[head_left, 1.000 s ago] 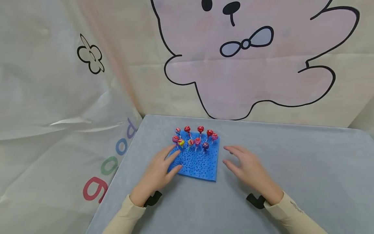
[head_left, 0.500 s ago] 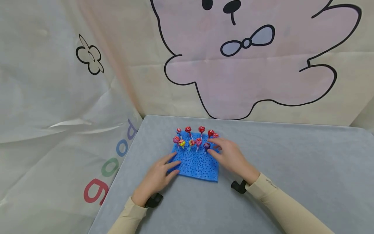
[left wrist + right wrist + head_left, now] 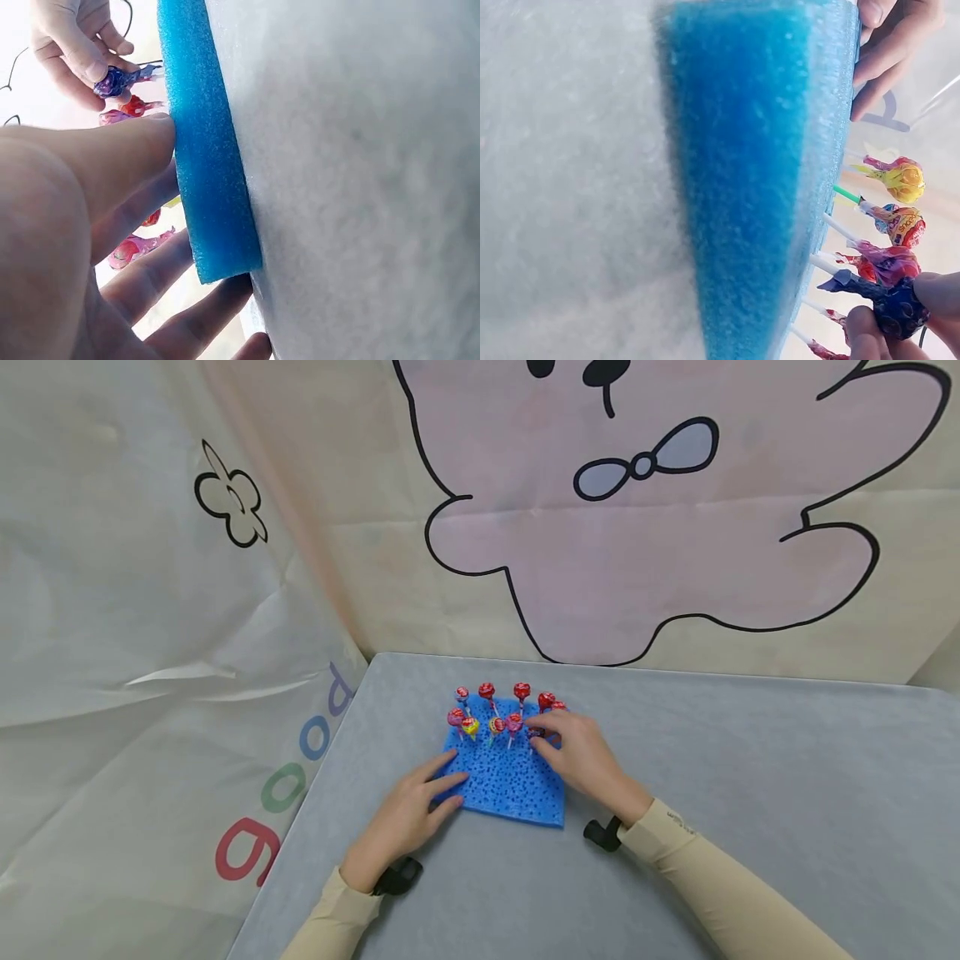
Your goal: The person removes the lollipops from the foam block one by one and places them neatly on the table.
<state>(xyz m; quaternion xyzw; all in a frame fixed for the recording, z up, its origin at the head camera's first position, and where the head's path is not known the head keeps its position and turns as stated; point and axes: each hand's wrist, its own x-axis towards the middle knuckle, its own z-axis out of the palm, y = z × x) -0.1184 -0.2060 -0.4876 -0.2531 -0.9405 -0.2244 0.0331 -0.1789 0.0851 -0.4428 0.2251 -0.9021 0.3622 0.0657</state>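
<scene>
Fingertips of my right hand [image 3: 581, 756] pinch the purple lollipop [image 3: 895, 305] by its wrapped head; the stick is seated in the blue foam block [image 3: 506, 777], at about 2 o'clock from the block's centre. My left hand [image 3: 408, 814] lies flat with fingers spread and straight, pressing the block's 9 o'clock edge against the grey table [image 3: 750, 793]. Ten or so lollipops stand upright in two rows along the 12 o'clock edge, among them a yellow lollipop [image 3: 470, 725] toward 11 o'clock. I judge the work barely begun: every visible lollipop is planted in the foam, none lies on the table, and the one pinched has not left its hole.
</scene>
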